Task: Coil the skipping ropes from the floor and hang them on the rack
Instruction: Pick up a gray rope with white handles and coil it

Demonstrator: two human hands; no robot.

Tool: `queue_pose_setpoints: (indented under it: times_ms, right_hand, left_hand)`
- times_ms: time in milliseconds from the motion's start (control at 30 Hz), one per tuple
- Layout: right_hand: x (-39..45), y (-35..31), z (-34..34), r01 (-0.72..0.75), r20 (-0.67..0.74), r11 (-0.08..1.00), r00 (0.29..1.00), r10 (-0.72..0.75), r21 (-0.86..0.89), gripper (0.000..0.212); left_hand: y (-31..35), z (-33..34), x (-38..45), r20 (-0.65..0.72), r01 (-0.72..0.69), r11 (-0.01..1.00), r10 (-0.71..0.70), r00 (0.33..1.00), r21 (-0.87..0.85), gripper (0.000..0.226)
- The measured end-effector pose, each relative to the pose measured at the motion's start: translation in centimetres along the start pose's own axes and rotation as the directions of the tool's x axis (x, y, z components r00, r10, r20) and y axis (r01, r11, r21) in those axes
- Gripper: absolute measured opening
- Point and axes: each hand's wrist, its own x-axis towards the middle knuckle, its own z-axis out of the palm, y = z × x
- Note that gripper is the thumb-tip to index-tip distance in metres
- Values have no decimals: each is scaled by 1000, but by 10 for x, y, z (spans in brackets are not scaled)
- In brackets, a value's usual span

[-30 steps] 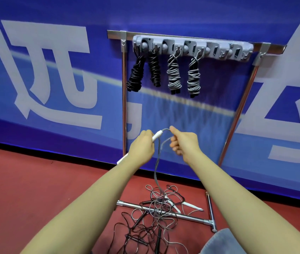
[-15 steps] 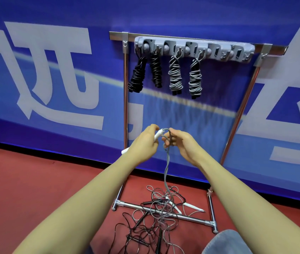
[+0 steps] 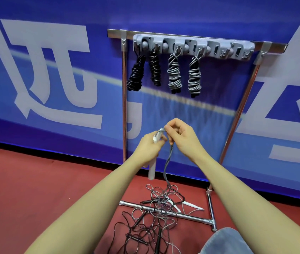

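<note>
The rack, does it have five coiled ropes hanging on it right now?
No, the rack holds four coiled ropes: two black on the left, two grey beside them.

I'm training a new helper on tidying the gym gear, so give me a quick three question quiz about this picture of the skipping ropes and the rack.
1. True or false: two black and two grey coiled ropes hang from the rack's hook strip.
2. Multiple choice: the left hand grips A) a white handle, B) a black handle, C) the rack's post.
3. Fill in: the grey cord pinched by the right hand runs down into the ____ of ropes on the floor.

Key
1. True: black coils, grey coils.
2. A, the white handle.
3. Tangle.
</note>
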Motion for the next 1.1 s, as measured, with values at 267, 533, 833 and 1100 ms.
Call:
queue_pose_setpoints:
  times_ms: [267,533,833,1100]
  right_hand:
    - [10,23,-12,-8,212,775,960,182,-632,18]
    - [7,35,5,-230,84,954,965,250,-194,26]
    - [4,29,11,-212,90,974,972,219,-81,21]
    - [-8,31,5,-221,341,967,906,250,-123,14]
  left_hand:
    - [-22,0,-1,-156,68,995,-57,986,72,26]
    - [-35,-7,1,-126,148,979,-131,983,138,34]
    - [-26,-7,-8,-175,101,990,-83,981,94,33]
    - [-20,-20,-1,-184,37,918,-119,976,-396,42]
